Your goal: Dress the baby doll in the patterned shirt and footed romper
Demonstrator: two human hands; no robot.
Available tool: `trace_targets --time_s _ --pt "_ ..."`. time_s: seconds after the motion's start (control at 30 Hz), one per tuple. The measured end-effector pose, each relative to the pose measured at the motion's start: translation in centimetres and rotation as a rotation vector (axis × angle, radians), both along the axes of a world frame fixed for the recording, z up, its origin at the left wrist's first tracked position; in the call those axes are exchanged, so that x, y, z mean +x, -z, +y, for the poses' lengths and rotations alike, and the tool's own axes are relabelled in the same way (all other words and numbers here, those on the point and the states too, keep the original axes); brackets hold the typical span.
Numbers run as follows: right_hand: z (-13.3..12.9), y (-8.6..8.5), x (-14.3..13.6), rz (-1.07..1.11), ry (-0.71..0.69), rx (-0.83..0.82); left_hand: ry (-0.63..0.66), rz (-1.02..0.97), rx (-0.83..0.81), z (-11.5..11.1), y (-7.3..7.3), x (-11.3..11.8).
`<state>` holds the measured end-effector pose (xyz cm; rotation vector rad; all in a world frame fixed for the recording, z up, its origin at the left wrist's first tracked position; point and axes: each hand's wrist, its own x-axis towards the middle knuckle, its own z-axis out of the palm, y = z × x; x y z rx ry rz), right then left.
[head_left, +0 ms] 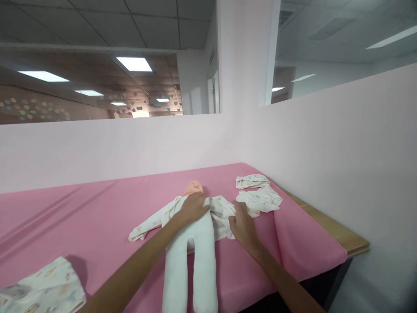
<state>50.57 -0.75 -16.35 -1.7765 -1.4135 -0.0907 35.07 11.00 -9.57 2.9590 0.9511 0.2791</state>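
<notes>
A baby doll (204,261) with a pinkish head and white body and legs lies on its back, feet toward me. Beneath it a white patterned baby shirt (153,221) is spread, one sleeve stretched out to the left. My left hand (194,207) rests on the doll's chest just below the head, its fingers laid out over the body and partly hiding it. To the doll's right, my right hand (243,226) is closed on the bunched right side of the shirt. The fold pinched there is partly hidden by my fingers.
A pink cloth (107,217) covers the table, leaving a wooden edge (345,234) bare at the right. Folded baby clothes (252,181) and a crumpled white garment (260,199) lie at the back right. A patterned cloth (48,287) sits front left. White walls with windows border the table.
</notes>
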Motion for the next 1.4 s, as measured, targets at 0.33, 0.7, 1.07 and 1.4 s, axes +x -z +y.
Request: trace_targets --time_s 0.33,0.7,1.07,1.4 --pt "-1.1 0.6 -0.8 -0.292 0.116 -0.188 -0.578 -0.328 -0.079 0.0 5.8 -13.7" --pt "1.2 -3.8 -1.7 0.803 -0.155 -0.011 -0.364 -1.023 -0.954 -2.8 0.3 -12.6" --pt "1.7 -6.0 -8.1 0.304 -0.331 -0.158 -0.161 -0.694 -1.043 -5.2 -0.8 -12.7" --pt "0.9 -5.9 -8.7 -0.009 -0.189 -0.196 -0.167 -0.494 -0.585 -7.9 0.3 -14.4"
